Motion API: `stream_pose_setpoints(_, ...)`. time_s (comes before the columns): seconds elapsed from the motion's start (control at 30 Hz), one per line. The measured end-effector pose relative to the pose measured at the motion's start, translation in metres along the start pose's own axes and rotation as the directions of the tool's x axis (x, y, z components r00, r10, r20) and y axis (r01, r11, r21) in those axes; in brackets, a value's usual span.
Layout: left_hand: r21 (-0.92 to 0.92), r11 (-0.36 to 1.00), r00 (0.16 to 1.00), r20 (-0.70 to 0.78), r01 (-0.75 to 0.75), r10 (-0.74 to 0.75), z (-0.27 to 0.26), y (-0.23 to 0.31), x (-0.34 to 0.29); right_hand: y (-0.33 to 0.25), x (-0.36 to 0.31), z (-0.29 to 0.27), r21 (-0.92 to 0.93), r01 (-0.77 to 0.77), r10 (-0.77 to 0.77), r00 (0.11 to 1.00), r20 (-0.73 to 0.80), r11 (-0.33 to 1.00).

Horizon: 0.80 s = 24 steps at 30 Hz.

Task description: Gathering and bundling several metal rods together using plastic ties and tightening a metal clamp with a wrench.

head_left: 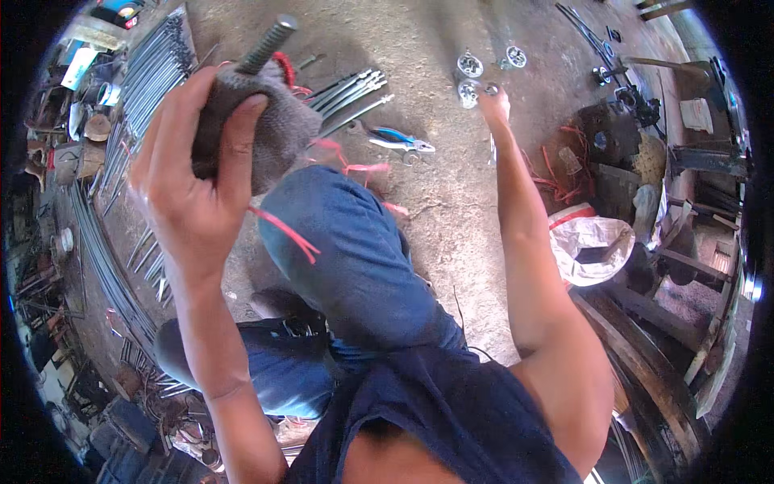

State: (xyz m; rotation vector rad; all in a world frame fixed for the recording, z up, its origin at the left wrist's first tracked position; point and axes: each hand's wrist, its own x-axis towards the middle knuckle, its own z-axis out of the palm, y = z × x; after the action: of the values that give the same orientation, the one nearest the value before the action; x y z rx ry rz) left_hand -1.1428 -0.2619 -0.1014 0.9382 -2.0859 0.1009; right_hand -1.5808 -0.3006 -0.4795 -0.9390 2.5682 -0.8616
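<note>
My left hand (pixel 189 157), raised at the left, is closed round a grey cloth (pixel 284 125). A thick threaded rod (pixel 266 47) sticks up out of the cloth; its lower part is hidden. My right arm stretches far ahead, and my right hand (pixel 495 105) is at a small round container (pixel 467 92) of shiny metal pieces. The fingers look pinched together there, but what lies between them is too small to make out. Two more such containers, one just beyond (pixel 469 63) and one to its right (pixel 516 56), stand on the floor.
Blue-handled pliers (pixel 395 137) lie ahead of my knee, beside several metal rods (pixel 347 95). A big rod bundle (pixel 157 77) lies far left. Red strips (pixel 286 232) hang near my knee. At the right are a white sack (pixel 605 250), more red strips (pixel 560 189) and timber (pixel 645 371).
</note>
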Motion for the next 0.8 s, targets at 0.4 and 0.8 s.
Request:
stream_pose_setpoints(0.4, -0.126, 0.992, 0.999, 0.035, 0.016, -0.012, 0.019, 0.021, -0.044, -0.260, -0.242, -0.239, 0.824, 0.087, -0.668, 0.635, 0.387, 0.560)
stream_pose_setpoints(0.8, -0.026, 0.999, 0.956, -0.292, -0.027, 0.018, -0.021, 0.006, -0.101, -0.253, -0.258, -0.228, 0.712, 0.243, -0.618, 0.714, 0.328, 0.659)
